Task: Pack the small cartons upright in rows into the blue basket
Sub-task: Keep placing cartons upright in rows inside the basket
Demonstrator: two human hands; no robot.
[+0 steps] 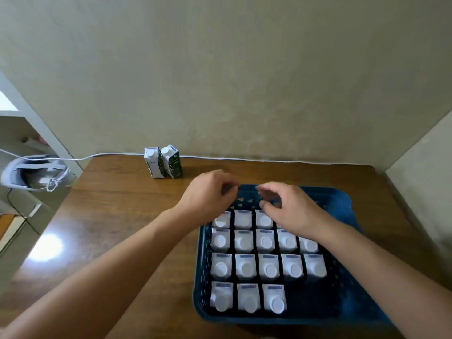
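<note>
**Two cartons left on the tabletop, both beyond our left hand**

We have the blue basket [342, 199] on the tabletop [117, 216] in front of us, already holding four rows of small cartons [244, 265] standing upright, caps up. The near row has three and open floor to its right; the far row is partly hidden by our right hand, so we cannot count it fully. Bare basket floor shows beyond the far row.

Our left hand [210, 192] hovers at the basket's far left corner, fingers loosely curled and holding nothing. Our right hand [288, 206] hangs over the far row, fingers bent and relaxed, also holding nothing; the motion blur keeps us from saying whether its fingertips touch a carton.

The two remaining cartons [163, 162] stand upright side by side near the wall, touching or nearly so, just in front of a white cable [269, 160]. They lie ahead and to the left of both hands, with the left hand clearly nearer. Their long axes are vertical, so we judge a side grasp from the left hand would carry one across without turning it, down into the free space at the basket's far end or the gap in the near row.
</note>
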